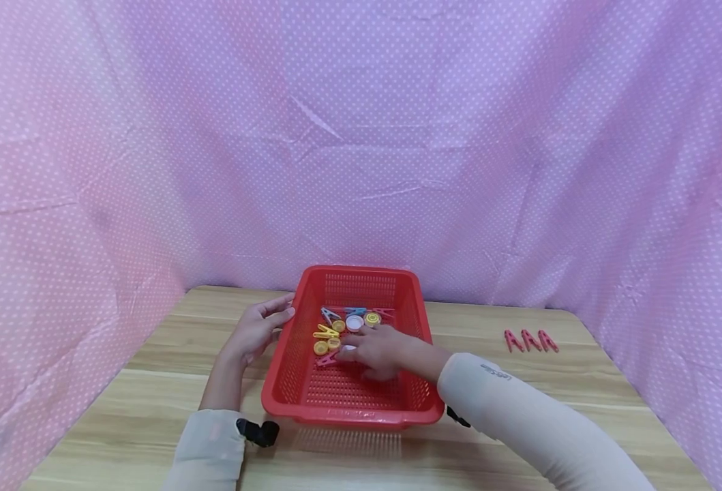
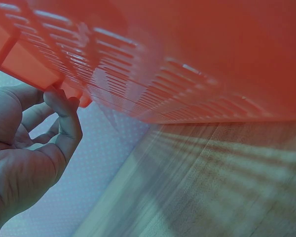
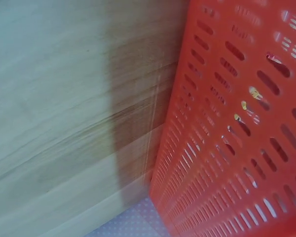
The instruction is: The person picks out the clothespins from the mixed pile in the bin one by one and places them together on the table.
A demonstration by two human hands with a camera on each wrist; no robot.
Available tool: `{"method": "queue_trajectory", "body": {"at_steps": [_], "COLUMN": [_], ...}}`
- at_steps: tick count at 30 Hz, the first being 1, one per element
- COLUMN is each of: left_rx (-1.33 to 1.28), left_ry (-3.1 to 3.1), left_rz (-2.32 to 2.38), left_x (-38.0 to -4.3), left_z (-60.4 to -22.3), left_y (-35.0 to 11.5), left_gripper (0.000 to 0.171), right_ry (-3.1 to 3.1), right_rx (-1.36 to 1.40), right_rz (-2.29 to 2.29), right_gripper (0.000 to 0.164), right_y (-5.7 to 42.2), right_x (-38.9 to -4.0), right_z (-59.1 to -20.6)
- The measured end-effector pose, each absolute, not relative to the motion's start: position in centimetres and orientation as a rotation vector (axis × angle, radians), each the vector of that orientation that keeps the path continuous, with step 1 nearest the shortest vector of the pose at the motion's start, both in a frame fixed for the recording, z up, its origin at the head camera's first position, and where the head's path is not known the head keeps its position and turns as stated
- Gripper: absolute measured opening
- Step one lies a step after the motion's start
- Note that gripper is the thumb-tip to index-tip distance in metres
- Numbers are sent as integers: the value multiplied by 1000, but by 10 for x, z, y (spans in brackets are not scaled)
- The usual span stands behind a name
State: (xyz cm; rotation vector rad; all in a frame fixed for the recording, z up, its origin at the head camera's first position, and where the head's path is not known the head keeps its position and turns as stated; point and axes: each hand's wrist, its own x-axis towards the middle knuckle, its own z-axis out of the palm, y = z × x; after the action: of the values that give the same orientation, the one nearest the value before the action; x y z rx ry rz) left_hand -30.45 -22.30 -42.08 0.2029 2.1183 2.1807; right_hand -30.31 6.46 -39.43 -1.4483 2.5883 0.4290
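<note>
A red plastic basket (image 1: 348, 414) with slotted walls stands on the table, holding several bottle caps and clothespins. At its left rim, my left hand (image 1: 256, 334) pinches the edge between thumb and fingers, as the left wrist view shows up close. My right hand (image 1: 380, 349) reaches over the right wall into the basket, palm down, with its fingers spread over the pile. A white cap (image 1: 354, 323) and a yellow cap (image 1: 371, 318) lie just beyond those fingers. Beside the fingertips are a pink clothespin (image 1: 326, 360), yellow caps (image 1: 320, 348) and a yellow clothespin (image 1: 326, 332).
Blue (image 1: 354, 311) and pale grey clothespins (image 1: 330, 316) lie toward the basket's far end. On the wooden table (image 1: 489, 327), three red clothespins (image 1: 530, 340) form a row at the right. A pink dotted cloth (image 1: 361, 170) hangs around the table's back and sides.
</note>
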Motion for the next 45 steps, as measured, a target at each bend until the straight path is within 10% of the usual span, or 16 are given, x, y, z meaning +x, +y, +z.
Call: {"method": "queue_trajectory", "body": {"at_steps": [13,23,45], "left_rx": [189,151,173], "left_ry": [2123,2125,2122], "left_rz": [2184,2174,2175], "left_x": [-306,-302,-304], "left_z": [-417,-421,-419], "left_y": [-224,-221,-221], "left_gripper": [54,52,52], "right_ry": [2586,2448,2492], "right_rx": [-1558,-1602,-1418], "right_rz": [323,73,-101], "right_gripper": [46,62,22], "right_y": [74,70,68], "right_x": [-292,-292,-295], "right_z": [-385,-394,-401]}}
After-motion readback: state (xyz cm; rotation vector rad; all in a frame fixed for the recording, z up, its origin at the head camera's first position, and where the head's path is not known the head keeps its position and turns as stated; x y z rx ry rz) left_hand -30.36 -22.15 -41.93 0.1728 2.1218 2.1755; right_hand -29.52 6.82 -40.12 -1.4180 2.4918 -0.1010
